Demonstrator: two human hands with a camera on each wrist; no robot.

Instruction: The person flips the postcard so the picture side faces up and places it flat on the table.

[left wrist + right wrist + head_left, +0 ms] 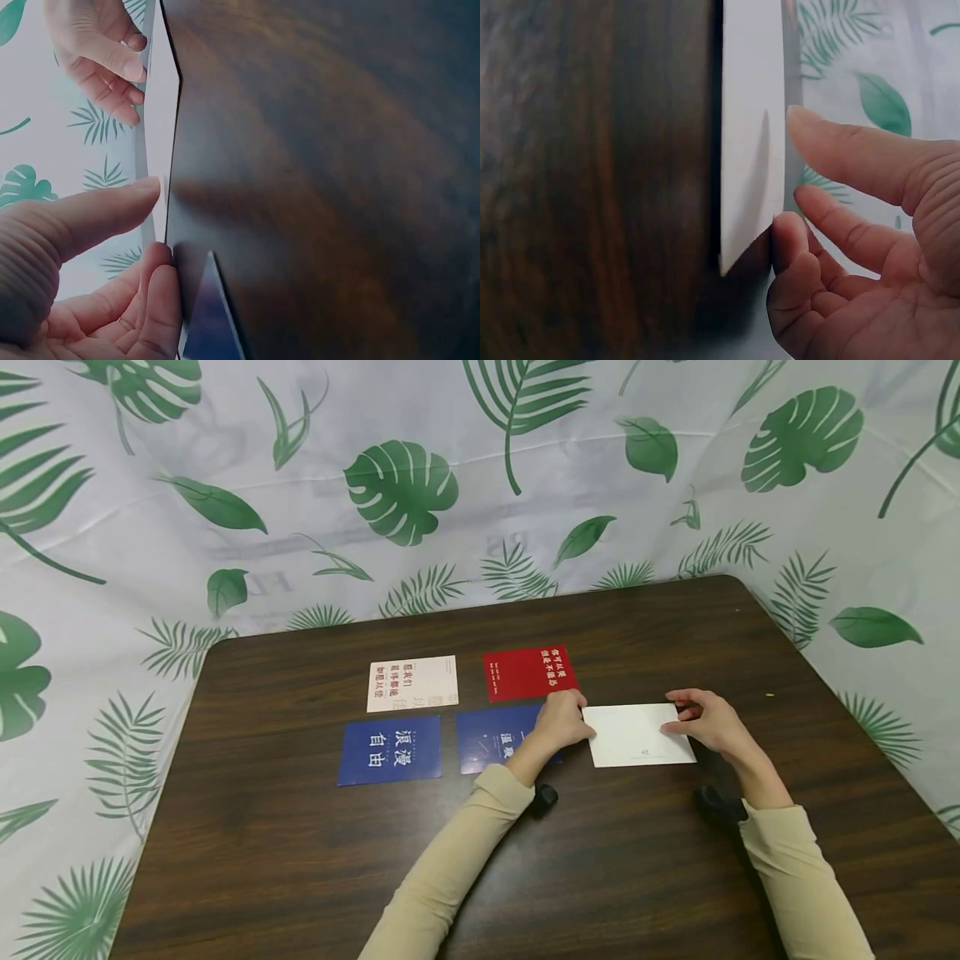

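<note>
A white card with a small printed mark lies at the right of the group, its plain side up. My left hand pinches its left edge, the thumb on the face and the fingers curled at the border. Over the right end is my right hand, fingers loosely bent. In the right wrist view its thumb stands off the card's face, while the fingertips are right at the edge. Partly under my left hand lies a blue card.
Left of the hands lie another blue card and a cream card with red characters. Behind the left hand is a red card. The dark wooden table meets a leaf-patterned curtain at the back.
</note>
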